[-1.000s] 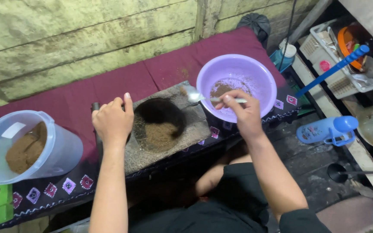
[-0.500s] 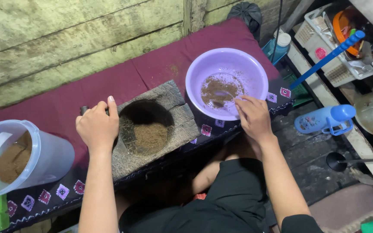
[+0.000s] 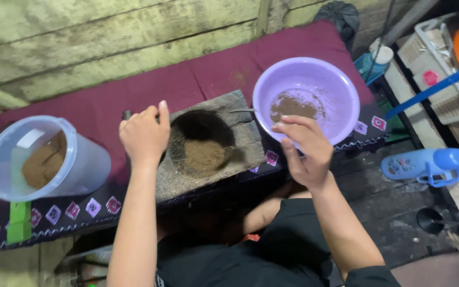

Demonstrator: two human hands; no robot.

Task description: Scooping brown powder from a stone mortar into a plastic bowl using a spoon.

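Head view: purple bowl [image 3: 341, 101], brown powder patch inside, beside stone mortar [image 3: 224, 159].

mortar [image 3: 203, 146] between tub [image 3: 46, 159] and bowl [image 3: 306, 98]

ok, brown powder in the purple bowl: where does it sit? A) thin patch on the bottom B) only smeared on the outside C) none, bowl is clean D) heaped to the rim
A: the purple bowl shows only a shallow patch of brown powder on its bottom, the walls mostly bare.
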